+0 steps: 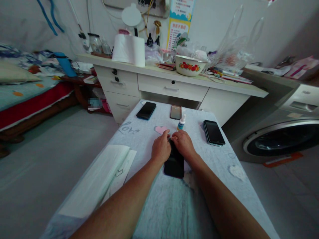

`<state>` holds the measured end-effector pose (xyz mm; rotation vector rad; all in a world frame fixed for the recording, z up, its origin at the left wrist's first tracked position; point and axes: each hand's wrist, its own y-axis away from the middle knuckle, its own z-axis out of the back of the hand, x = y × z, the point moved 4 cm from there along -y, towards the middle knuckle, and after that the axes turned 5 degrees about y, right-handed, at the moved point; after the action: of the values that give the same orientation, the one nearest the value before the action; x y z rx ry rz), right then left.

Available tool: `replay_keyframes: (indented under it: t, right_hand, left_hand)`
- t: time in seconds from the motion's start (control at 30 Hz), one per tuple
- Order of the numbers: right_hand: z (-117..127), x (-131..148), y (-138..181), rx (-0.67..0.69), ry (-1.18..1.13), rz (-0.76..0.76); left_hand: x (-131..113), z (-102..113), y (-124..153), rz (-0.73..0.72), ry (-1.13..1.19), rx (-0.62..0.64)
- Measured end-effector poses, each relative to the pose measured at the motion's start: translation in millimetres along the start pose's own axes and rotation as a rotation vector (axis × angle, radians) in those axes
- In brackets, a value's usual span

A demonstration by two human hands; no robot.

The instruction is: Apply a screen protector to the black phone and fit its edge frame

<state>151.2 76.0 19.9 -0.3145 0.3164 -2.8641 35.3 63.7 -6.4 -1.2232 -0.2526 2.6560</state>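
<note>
A black smartphone lies flat on the cloth-covered table in front of me, screen up. At its far end my left hand and my right hand meet, fingers bent and pinched together. Something small and pale shows between the fingertips, too small to name. The phone's far edge is hidden by the fingers. Just beyond my right hand stands a small white spray bottle with a blue label. Behind it lies a brownish phone case.
Another dark phone lies at the table's far left, and stacked phones at the right. Folded white paper covers the left edge. Beyond stand a white desk with an enamel bowl and a washing machine.
</note>
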Motion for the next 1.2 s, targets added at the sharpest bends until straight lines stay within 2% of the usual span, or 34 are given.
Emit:
replay_keyframes:
  t: [0.17,0.47,0.7,0.83,1.2]
  right_hand:
    - [-1,6,-4,-0.001,0.013,0.047]
    - [13,-22,13,0.034,0.03,-0.027]
    - [16,-34,28,-0.022,-0.021,-0.088]
    - [15,-34,36,-0.05,-0.035,-0.072]
    - [20,-33,41,0.046,-0.085,-0.012]
  left_hand:
    - [-2,1,1,0.003,0.031,-0.008]
    - [-5,1,3,-0.061,-0.023,0.035]
    - [-5,1,4,-0.074,-0.031,0.023]
    - [-4,0,4,-0.066,-0.035,0.023]
    - [-3,0,2,-0.04,-0.019,0.031]
